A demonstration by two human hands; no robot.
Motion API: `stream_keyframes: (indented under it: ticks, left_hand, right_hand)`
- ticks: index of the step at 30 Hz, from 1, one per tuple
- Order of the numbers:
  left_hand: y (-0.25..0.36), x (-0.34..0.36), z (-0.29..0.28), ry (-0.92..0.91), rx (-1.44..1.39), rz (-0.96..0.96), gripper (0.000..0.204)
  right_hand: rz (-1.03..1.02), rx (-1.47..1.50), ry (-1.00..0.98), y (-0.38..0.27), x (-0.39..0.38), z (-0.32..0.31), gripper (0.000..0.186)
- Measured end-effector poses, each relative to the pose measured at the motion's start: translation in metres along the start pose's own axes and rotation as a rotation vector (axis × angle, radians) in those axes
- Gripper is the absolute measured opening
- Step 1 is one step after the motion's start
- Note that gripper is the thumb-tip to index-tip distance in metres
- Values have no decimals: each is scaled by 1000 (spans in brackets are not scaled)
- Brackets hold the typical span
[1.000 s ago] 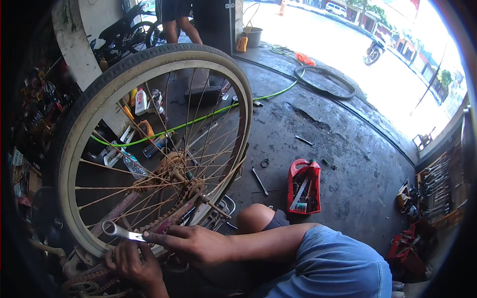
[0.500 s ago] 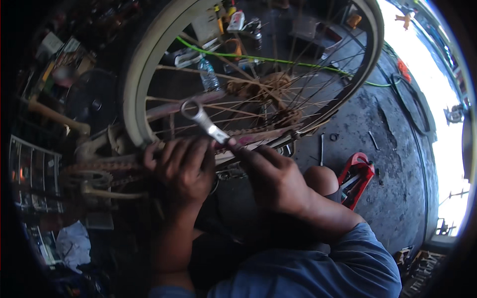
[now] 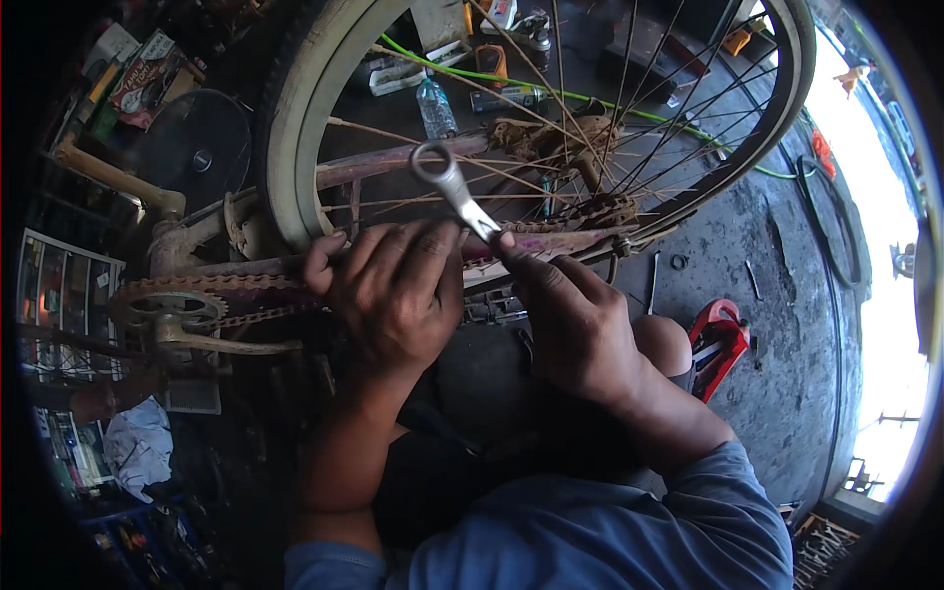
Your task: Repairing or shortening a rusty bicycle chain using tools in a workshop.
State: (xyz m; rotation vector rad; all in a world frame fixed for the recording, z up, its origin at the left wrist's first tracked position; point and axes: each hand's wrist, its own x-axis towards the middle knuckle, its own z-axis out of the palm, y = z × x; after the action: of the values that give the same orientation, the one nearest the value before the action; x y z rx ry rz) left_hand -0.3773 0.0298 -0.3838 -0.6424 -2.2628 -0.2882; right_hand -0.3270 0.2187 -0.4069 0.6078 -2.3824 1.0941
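My right hand (image 3: pixel 580 329) is closed round a ring spanner (image 3: pixel 458 191), its thumb laid along the shank. The spanner's ring end points up and left, in front of the wheel spokes. Close beside it, my left hand (image 3: pixel 398 290) curls its fingers over a rusty, faded purple bicycle frame tube (image 3: pixel 560 242); the fingertips are hidden behind it. The old bicycle's wheel (image 3: pixel 292 147) stands beyond both hands, with a dirt-caked hub (image 3: pixel 556 135). To the left of my left hand are a rusty chain (image 3: pixel 241 282), a chainring (image 3: pixel 167 308) and a crank arm (image 3: pixel 241 342).
A red tool-like object (image 3: pixel 723 344) lies on the dark floor by my right knee (image 3: pixel 662 344), near a thin metal tool (image 3: pixel 655 283). A green hose (image 3: pixel 462 71) and a plastic bottle (image 3: pixel 435 108) are behind the wheel. Crumpled paper (image 3: pixel 139 447) sits at left.
The view has shifted, so the bicycle and both hands appear farther right. The spanner remains in my right hand, and my left hand stays on the frame tube.
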Motion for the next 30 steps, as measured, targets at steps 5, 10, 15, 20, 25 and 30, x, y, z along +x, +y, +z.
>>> stream_keyframes:
  ticks: [5,10,15,20,25,30]
  left_hand:
    - [0,1,6,36,-15,17,12]
    - [1,-1,7,20,-13,7,12]
    - [-2,-2,8,39,-24,20,12]
    - [-2,2,4,48,4,67,9]
    - [-4,4,5,8,-14,47,10]
    - [-2,9,3,-15,-35,24,10]
  right_hand:
    - [-1,20,6,3,-4,-2,59]
    - [-127,-7,99,-2,-1,0,61]
    - [-123,24,199,3,-4,5,51]
    - [-36,97,115,3,-8,5,56]
    - [-140,124,319,2,-5,3,54]
    - [-41,399,563,8,-11,4,41]
